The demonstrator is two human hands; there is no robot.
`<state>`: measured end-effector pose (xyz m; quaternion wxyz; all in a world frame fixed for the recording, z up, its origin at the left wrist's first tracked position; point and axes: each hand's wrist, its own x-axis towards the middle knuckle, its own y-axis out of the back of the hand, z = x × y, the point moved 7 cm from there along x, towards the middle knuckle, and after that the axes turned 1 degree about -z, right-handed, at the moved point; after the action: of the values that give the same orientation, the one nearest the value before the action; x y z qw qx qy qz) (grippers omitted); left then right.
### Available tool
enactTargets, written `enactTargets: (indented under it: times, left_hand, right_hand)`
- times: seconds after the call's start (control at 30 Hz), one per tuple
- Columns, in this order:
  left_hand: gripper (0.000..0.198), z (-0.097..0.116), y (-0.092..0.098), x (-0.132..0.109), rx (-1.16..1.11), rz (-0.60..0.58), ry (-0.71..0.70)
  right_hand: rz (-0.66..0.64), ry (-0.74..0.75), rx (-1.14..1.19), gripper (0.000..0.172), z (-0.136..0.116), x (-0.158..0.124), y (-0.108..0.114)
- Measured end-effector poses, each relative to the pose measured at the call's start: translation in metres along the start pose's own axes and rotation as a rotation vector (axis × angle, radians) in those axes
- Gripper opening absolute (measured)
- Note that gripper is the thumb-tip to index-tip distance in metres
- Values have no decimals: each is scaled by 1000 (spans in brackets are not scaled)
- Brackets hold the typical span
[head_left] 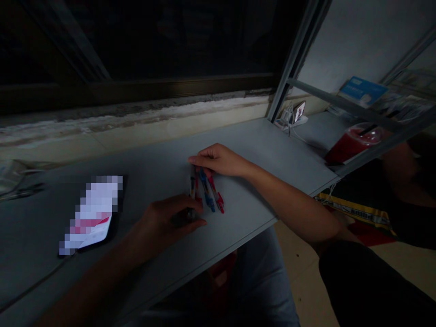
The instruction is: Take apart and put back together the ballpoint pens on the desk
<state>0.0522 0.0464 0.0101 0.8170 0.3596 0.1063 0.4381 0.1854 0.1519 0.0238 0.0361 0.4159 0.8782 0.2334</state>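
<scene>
Risks, left to right:
- Lit phone (92, 215), on the table (160, 170), trailing a cable (36, 285): could be nudged if the left forearm swings outward.
- Left hand (180, 213), at the pens' lower ends: thumb and forefinger tips apart, a dark pen end between them; whether it grips, cannot tell. A sideways push here could skew the row.
- Pens, lying loosely side by side between the two hands: barrels appear round, so a knock could roll them toward the front edge. The leftmost two lie so close that one could drag the other.
- Right hand (216, 161), at the pens' upper ends: fingers curled, thumb and forefinger tips close together; hold on any pen, cannot tell. Lifting carelessly could scatter the tips beneath.
- Red container (354, 141), beyond the metal frame, beside another person's arm (398, 165): could tip if bumped.

Count, left to right:
- Lit phone: one.
- Pens: four made out; one black (192, 184), one red (196, 182), one blue (207, 190), one further red (217, 195). Dim light and the fingers may hide more.
- Small lit screen (299, 111): one.
- Red container: one.
- Blue box (364, 90): one.
</scene>
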Motion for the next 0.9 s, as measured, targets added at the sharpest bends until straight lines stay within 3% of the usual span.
enactTargets:
  times: [0.13, 0.23, 0.43, 0.6, 0.9]
  left_hand:
    - [18, -3, 4, 2, -10, 19, 25]
    - [17, -8, 7, 3, 14, 23, 82]
    - [19, -13, 9, 5, 4, 13, 157]
    - [22, -20, 7, 4, 24, -8, 181]
    - [19, -22, 8, 5, 37, -27, 184]
  right_hand:
    - [36, -9, -74, 54, 4, 1, 9]
    - [35, -15, -281, 51, 4, 0, 16]
    - [-95, -157, -662, 38, 9, -9, 20]
    - [-259, -207, -682, 30, 12, -14, 8]
    - [-278, -242, -768, 31, 10, -15, 2]
